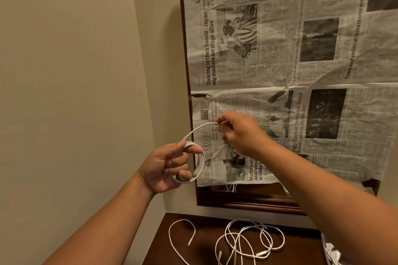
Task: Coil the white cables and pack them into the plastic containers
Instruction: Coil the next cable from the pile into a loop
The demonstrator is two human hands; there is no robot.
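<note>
A white cable [199, 164] is wound into a small coil of several loops, held up in front of the wall. My left hand [167, 165] grips that coil with curled fingers. From the coil a free strand arcs up and to the right. My right hand [239, 133] pinches this strand near its end, a little above and right of the coil. More loose white cables [247, 241] lie tangled on the dark wooden table [204, 221] below. A single cable [183, 241] lies to their left.
Newspaper [290, 60] covers a dark-framed panel [247, 202] on the wall behind my hands. A beige wall corner stands at the left. A clear plastic item [331, 251] shows at the table's right edge, partly hidden by my right forearm.
</note>
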